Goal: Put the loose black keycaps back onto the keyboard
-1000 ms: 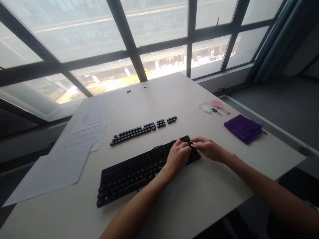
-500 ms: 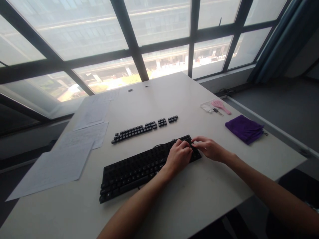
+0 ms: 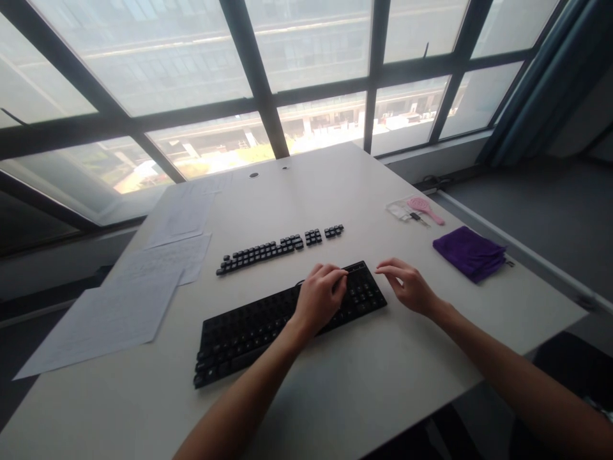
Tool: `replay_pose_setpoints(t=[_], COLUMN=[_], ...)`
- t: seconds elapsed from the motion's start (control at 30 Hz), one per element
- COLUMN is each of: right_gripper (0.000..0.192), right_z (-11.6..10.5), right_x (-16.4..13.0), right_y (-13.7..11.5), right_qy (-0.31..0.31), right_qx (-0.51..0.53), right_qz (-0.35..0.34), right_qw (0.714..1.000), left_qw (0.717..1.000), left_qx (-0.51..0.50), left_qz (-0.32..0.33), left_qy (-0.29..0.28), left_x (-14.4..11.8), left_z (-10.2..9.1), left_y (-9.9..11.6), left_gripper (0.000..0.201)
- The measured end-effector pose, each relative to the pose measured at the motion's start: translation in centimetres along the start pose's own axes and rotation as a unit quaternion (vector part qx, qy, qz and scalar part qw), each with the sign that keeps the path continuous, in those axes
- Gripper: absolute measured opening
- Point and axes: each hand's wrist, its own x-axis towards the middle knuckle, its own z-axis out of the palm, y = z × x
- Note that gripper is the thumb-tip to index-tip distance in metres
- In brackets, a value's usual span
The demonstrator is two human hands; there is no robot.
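A black keyboard (image 3: 239, 342) lies slantwise on the white desk, with keycaps showing at its front rows and at its right end. Over its right half is my left hand (image 3: 320, 295), fingers bent toward the right and thumb a little apart from them; I make out nothing held. My right hand (image 3: 407, 287) is just past the keyboard's right end, fingers loosely stretched toward it and nothing visible in them. Behind the keyboard, loose black keycaps (image 3: 258, 253) stand in rows, with smaller groups of keycaps (image 3: 313, 236) to the right.
Sheets of paper (image 3: 119, 319) cover the desk's left side. At the right lie a folded purple cloth (image 3: 467, 252), a pink hairbrush (image 3: 421, 206) and a clear plastic bag (image 3: 398, 209) with a small black-ended tool (image 3: 417, 218). Large windows (image 3: 311, 45) rise behind the desk.
Both hands were together at the keyboard's upper right. My left hand has moved left, uncovering the number keys, and my right hand has drawn slightly away from the keyboard.
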Motion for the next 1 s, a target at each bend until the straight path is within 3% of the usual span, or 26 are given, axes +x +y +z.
replay_pose_setpoints(t=[0.13, 0.27, 0.4, 0.53, 0.63, 0.87, 1.0], right_gripper=[0.034, 0.043, 0.043, 0.036, 0.035, 0.034, 0.031], right_z=[0.4, 1.3, 2.1, 3.1, 3.7, 3.5, 3.1], right_x=[-0.7, -1.6, -2.3, -2.7, -2.9, -2.6, -1.1], right_y=[-0.9, -2.0, -2.5, -2.7, -2.8, -2.1, -2.2], right_qy=[-0.018, -0.063, -0.066, -0.028, -0.018, -0.018, -0.003], right_qx=[-0.037, -0.105, -0.153, -0.176, -0.196, -0.237, -0.266], right_qz=[-0.034, -0.035, -0.022, -0.002, 0.015, 0.026, 0.039], right_qw=[0.999, 0.992, 0.986, 0.984, 0.980, 0.971, 0.963], left_qw=[0.996, 0.973, 0.935, 0.902, 0.888, 0.908, 0.922], left_qx=[0.057, 0.151, 0.223, 0.159, 0.041, -0.053, -0.038], left_qz=[-0.071, -0.158, -0.249, -0.377, -0.432, -0.374, -0.350], left_qy=[0.024, 0.073, 0.116, 0.135, 0.151, 0.182, 0.161], left_x=[-3.5, -10.2, -17.4, -22.6, -24.2, -24.9, -24.2], left_z=[-5.5, -10.3, -13.4, -14.2, -13.4, -11.5, -13.2], left_y=[-3.7, -7.8, -10.6, -11.2, -10.2, -7.0, -8.8], left_gripper=[0.020, 0.029, 0.041, 0.054, 0.053, 0.042, 0.038])
